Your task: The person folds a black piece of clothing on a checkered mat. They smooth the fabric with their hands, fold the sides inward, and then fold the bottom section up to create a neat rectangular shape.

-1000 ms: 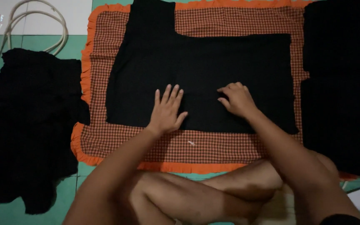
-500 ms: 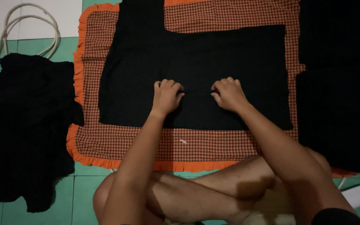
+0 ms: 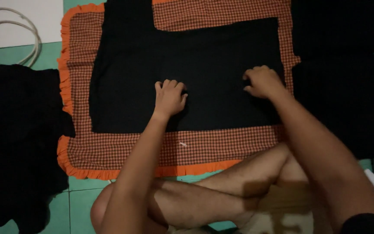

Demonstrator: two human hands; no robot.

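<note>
Black garment (image 3: pixel 204 69) flat under left hand (image 3: pixel 169 97) and right hand (image 3: pixel 262 82)

home floor | green tiles (image 3: pixel 81 199) | frilled checked mat (image 3: pixel 221 147) | clothes piles (image 3: pixel 14 138)

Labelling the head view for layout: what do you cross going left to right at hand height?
Heap of black clothes → orange frill of the checked mat → spread black garment → left hand → right hand → stack of black clothes.
</note>
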